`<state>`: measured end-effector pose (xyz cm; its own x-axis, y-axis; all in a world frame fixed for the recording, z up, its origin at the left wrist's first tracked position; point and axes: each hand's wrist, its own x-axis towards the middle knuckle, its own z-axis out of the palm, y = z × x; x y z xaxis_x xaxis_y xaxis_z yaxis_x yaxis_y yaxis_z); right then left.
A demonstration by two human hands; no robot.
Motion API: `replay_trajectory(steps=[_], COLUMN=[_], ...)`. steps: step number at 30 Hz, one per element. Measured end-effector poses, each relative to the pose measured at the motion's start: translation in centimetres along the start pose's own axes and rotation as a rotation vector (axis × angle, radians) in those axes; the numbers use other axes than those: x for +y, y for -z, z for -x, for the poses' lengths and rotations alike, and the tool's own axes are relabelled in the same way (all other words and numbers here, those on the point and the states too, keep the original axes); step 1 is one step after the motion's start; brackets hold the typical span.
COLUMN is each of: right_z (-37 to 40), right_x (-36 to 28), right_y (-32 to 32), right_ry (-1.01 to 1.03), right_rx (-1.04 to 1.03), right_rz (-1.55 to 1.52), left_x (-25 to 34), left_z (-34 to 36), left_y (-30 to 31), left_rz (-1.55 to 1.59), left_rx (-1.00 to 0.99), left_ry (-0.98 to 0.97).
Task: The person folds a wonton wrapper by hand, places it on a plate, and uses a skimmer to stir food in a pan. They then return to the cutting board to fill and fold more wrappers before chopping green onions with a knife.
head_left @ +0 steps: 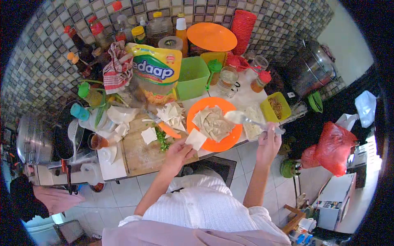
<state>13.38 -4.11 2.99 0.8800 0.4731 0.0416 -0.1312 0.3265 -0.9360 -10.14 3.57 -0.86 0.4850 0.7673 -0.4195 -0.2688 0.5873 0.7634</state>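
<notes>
Between the fingers of my left hand (180, 153) is a square white wrapper (196, 139), held at the near left edge of the orange plate (191, 128). Folded pale wrappers (213, 123) are heaped on that plate. My right hand (269, 143) grips the handle of a spoon (252, 121), whose bowl carries a pale filling over the plate's right side. Left of the plate, a wooden board (139, 158) bears chopped green herbs (164, 142), a knife with an orange handle (169, 130), a single wrapper (149, 135) and a pile of wrappers (171, 116).
Behind the plate stand a green container (193, 78), a yellow printed bag (156, 67) and a glass mug (227, 80). A yellow-green box (276, 107) sits at the right. A pan (67, 139) and a glass of brown liquid (98, 141) are at the left.
</notes>
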Motion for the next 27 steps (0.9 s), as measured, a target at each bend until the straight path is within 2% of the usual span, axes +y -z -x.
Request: replay_trajectory(steps=[1,3,4,8,9,10,12,13,15,19,22,27], right_z=[1.0,2.8,3.7,5.7,5.9,6.0,5.9,5.8,5.4,5.9,5.9,6.3], right_x=[-0.3,-0.8,-1.3,-1.5,-1.4,-1.4,-1.6,-1.8,-2.1,-2.6,-2.7,-2.6], right_y=[-0.5,-1.0,-1.4,-2.6,-2.7,-2.6,-2.5,-2.6,-3.1,-3.6,-3.7,-3.5], right_ry=[-0.001,0.104,0.102,0.217,0.251,0.247,0.396,0.394,0.79,0.861,0.876,0.896], right_rx=[-0.004,-0.252,-0.256,-0.514,-0.614,-0.619,-0.798,-0.806,-0.868,-0.833,-0.944,-0.828], right_rz=[0.001,0.076,0.076,0.188,0.193,0.195,0.417,0.416,0.463,0.379,0.395,0.436], left_x=[0.3,0.9,1.1,1.1,0.7,0.5,0.4,0.5,0.8,0.7,1.1,0.6], left_z=[0.0,0.2,0.4,0.9,0.7,0.7,0.9,1.1,1.7,2.0,2.6,2.5], left_y=[-0.1,-0.8,-1.0,-0.6,-0.2,0.1,0.5,0.6,0.2,0.2,-0.3,-0.2], left_rz=[-0.013,-0.016,-0.021,0.019,-0.003,-0.025,-0.025,-0.031,0.014,0.064,0.089,0.069], left_rx=[-0.059,-0.044,-0.03,0.006,-0.022,-0.05,-0.058,-0.072,-0.064,-0.074,-0.101,-0.068], left_ry=[-0.021,-0.039,-0.054,-0.072,-0.078,-0.085,-0.092,-0.101,-0.094,-0.107,-0.141,-0.117])
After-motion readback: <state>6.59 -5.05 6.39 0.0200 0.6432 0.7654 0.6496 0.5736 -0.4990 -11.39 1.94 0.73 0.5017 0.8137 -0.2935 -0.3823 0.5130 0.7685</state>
